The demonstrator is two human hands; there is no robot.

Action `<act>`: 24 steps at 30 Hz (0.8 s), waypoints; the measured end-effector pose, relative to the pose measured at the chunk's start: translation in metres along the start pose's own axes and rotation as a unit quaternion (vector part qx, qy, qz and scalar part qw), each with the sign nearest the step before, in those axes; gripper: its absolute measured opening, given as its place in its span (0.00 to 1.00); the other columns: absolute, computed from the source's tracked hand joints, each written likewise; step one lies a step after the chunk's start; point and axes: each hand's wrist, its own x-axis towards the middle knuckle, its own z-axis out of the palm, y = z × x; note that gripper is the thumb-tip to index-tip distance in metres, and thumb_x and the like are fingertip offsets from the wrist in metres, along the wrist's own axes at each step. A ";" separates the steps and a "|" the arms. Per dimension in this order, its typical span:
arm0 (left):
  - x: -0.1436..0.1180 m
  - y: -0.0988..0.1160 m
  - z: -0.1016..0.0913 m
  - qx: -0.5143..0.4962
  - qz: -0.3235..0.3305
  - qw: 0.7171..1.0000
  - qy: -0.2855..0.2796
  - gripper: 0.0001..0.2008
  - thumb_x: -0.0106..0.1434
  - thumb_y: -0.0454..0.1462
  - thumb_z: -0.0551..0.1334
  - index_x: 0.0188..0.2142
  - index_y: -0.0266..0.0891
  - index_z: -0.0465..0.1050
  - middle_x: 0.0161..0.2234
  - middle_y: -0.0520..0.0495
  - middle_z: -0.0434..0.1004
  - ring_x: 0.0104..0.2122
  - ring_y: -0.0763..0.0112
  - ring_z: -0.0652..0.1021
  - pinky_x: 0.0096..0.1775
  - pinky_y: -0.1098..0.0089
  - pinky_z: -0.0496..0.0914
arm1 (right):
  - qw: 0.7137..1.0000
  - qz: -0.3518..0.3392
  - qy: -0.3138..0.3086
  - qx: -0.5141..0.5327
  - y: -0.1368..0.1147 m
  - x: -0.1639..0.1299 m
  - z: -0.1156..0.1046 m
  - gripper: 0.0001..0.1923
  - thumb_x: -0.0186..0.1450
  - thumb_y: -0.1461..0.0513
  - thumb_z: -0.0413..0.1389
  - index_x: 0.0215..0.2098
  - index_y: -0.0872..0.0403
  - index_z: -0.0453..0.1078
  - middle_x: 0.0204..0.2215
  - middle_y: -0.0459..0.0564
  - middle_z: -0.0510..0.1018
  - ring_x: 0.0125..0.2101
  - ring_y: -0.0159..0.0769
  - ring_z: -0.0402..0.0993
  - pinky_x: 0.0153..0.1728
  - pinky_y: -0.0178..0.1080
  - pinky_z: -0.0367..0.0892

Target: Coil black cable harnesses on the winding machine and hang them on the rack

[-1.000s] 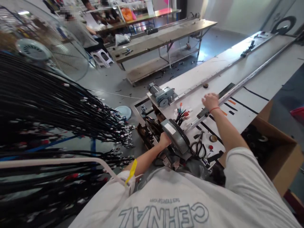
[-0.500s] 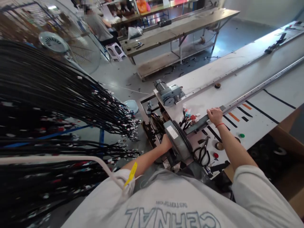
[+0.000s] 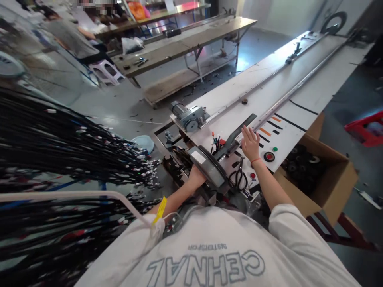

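Note:
My left hand (image 3: 197, 176) is at the near side of a grey round-edged machine housing (image 3: 213, 169) with a white label. Its fingers are hidden behind the housing, so I cannot tell what they grip. My right hand (image 3: 250, 142) is open, fingers stretched out, above the near end of the long metal rail (image 3: 278, 103). Just left of it a dark flat bar (image 3: 241, 129) slants up from the worktop. Several wires with connectors (image 3: 216, 142) lie beside the housing. Black-handled scissors (image 3: 238, 178) rest nearer to me, below my right hand.
A motor unit (image 3: 190, 117) sits at the table's left corner. Black and orange strips (image 3: 265, 132), a tape roll (image 3: 269, 156) and a green button (image 3: 275, 149) are on the white table. Bundled black cables (image 3: 89, 135) hang left. A cardboard box (image 3: 335, 187) stands right. Someone sits far left.
My right hand has opened from a closed grip near the rail's end. The dark bar now slants up beside it. The view has swung right, while my left hand stays at the housing.

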 end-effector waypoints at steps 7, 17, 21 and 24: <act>-0.070 -0.032 -0.010 0.014 -0.105 0.989 0.101 0.27 0.63 0.51 0.54 0.51 0.32 0.68 0.47 0.33 0.77 0.50 0.51 0.76 0.49 0.55 0.71 | 0.919 0.375 -0.118 -0.044 0.110 -0.065 -0.022 0.25 0.71 0.55 0.42 0.62 0.52 0.63 0.60 0.59 0.68 0.61 0.48 0.58 0.60 0.60 0.44; -0.105 -0.043 -0.023 -0.003 -0.107 0.992 0.064 0.23 0.62 0.53 0.49 0.34 0.40 0.73 0.26 0.48 0.78 0.27 0.62 0.78 0.34 0.67 0.71 | 0.904 0.402 -0.143 -0.022 0.109 -0.066 -0.023 0.26 0.68 0.60 0.44 0.63 0.53 0.62 0.51 0.60 0.75 0.54 0.46 0.68 0.59 0.53 0.50; -0.114 -0.055 -0.017 0.010 -0.131 0.989 0.072 0.21 0.58 0.53 0.52 0.34 0.40 0.74 0.23 0.49 0.76 0.24 0.63 0.75 0.30 0.68 0.69 | 0.906 0.399 -0.136 -0.030 0.110 -0.071 -0.021 0.26 0.68 0.61 0.45 0.64 0.54 0.61 0.51 0.61 0.75 0.54 0.47 0.69 0.58 0.53 0.51; -0.126 -0.073 -0.012 0.025 -0.157 0.986 0.056 0.19 0.57 0.51 0.53 0.32 0.40 0.74 0.21 0.50 0.75 0.22 0.64 0.74 0.28 0.68 0.68 | 0.908 0.395 -0.132 -0.035 0.112 -0.071 -0.020 0.26 0.68 0.62 0.45 0.64 0.54 0.61 0.51 0.61 0.75 0.54 0.48 0.69 0.57 0.53 0.53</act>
